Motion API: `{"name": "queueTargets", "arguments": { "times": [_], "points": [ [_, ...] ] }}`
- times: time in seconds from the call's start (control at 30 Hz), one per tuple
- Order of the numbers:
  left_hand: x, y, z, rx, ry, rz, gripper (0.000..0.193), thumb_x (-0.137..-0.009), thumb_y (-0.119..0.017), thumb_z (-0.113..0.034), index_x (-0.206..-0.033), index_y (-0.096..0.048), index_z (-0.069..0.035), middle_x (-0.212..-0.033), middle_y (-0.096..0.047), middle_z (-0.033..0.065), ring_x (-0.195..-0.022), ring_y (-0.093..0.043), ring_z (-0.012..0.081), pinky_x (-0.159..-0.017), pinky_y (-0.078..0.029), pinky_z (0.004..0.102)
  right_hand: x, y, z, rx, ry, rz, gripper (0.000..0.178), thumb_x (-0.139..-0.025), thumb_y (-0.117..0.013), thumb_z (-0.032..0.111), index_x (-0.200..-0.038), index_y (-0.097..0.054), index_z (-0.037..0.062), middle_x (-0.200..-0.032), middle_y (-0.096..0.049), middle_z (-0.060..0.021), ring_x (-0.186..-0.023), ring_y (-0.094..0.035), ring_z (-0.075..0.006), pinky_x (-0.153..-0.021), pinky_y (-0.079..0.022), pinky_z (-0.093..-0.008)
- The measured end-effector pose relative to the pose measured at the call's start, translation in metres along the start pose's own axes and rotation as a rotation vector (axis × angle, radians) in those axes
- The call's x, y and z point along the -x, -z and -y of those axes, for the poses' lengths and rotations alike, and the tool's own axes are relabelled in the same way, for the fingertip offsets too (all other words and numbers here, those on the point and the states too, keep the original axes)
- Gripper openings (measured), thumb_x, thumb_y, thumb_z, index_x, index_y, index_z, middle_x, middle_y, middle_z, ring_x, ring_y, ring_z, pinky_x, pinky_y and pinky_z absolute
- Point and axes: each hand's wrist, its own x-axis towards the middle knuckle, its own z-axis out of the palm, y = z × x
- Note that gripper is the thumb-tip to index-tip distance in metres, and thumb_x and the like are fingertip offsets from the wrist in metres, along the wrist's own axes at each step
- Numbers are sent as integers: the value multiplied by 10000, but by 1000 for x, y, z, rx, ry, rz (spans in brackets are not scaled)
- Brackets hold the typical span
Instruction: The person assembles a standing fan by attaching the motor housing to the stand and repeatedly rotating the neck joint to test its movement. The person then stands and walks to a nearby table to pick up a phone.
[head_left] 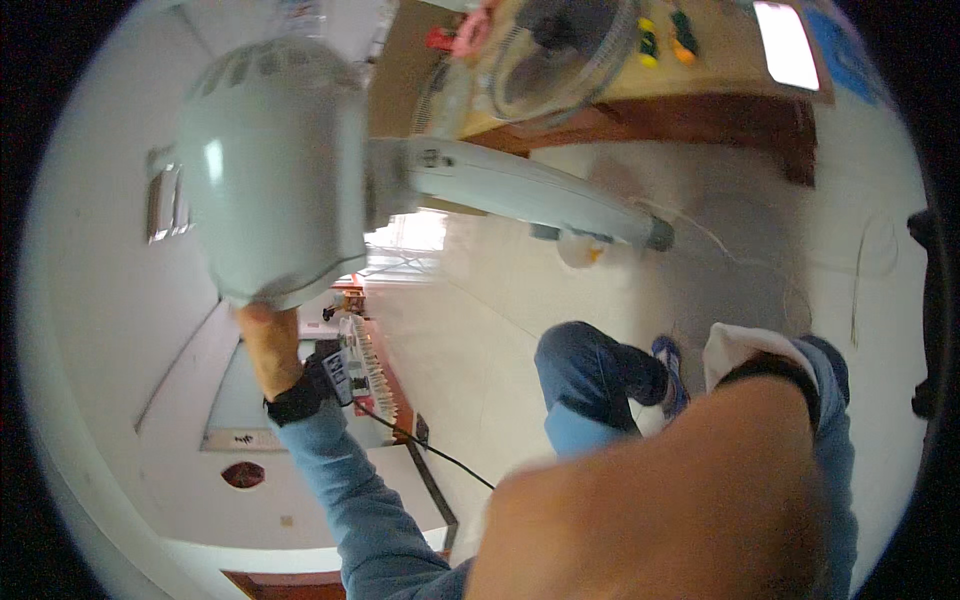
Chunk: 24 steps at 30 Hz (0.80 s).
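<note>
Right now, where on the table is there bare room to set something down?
The tabletop looks bare between the orange-and-green tool and the white-screened phone. Crowded farther left: yellow-and-black tool, round fan grille, pink object.

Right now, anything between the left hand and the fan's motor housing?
Nothing visible: the left hand touches the pale motor housing at its lower end in the picture, grip partly hidden. The blurred right hand is apart, not in the way.
</note>
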Motion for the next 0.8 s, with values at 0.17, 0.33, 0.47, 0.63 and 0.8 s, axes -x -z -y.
{"name": "queueTargets", "arguments": {
  "times": [0.17,0.33,0.47,0.63,0.8],
  "points": [
    [6,-15,-26,225,19,82,1200,-589,-784,-657,-1460,-202,-71,-1386,-376,127,-1250,-398,257,-1006,-373,435,-35,63,-40,425,-235,-559,484,-819,-684,377,-1050,-550,-26,-951,-634,-152,-891,-634,-278,-733,-504,-355],
    [10,-16,-21,249,120,13,1115,-599,-769,-645,-1401,-280,-44,-1320,-449,130,-1187,-486,277,-953,-457,434,-42,66,-114,485,-63,-539,599,-801,-709,401,-1189,-503,-7,-1091,-601,-187,-1008,-594,-298,-839,-480,-387],
    [14,-13,-7,287,-22,-84,853,-750,-677,-609,-1291,-448,8,-1211,-553,142,-1038,-600,298,-821,-543,425,-38,65,-128,504,-180,-432,654,-802,-713,340,-1289,-438,2,-1169,-574,-217,-1065,-574,-329,-889,-459,-400],
    [10,-25,-20,270,-81,-233,802,-783,-648,-596,-1293,-443,-11,-1197,-562,135,-1035,-601,285,-814,-540,399,-47,64,-120,558,-154,-483,612,-809,-703,297,-1276,-441,1,-1159,-572,-230,-1049,-578,-355,-858,-472,-412],
    [14,-41,-46,161,53,-350,750,-826,-593,-581,-1308,-420,-33,-1151,-556,113,-996,-578,249,-738,-502,347,-47,70,-124,532,-140,-475,590,-808,-704,286,-1259,-449,4,-1140,-581,-225,-1037,-582,-361,-846,-475,-416]
  ]
}}
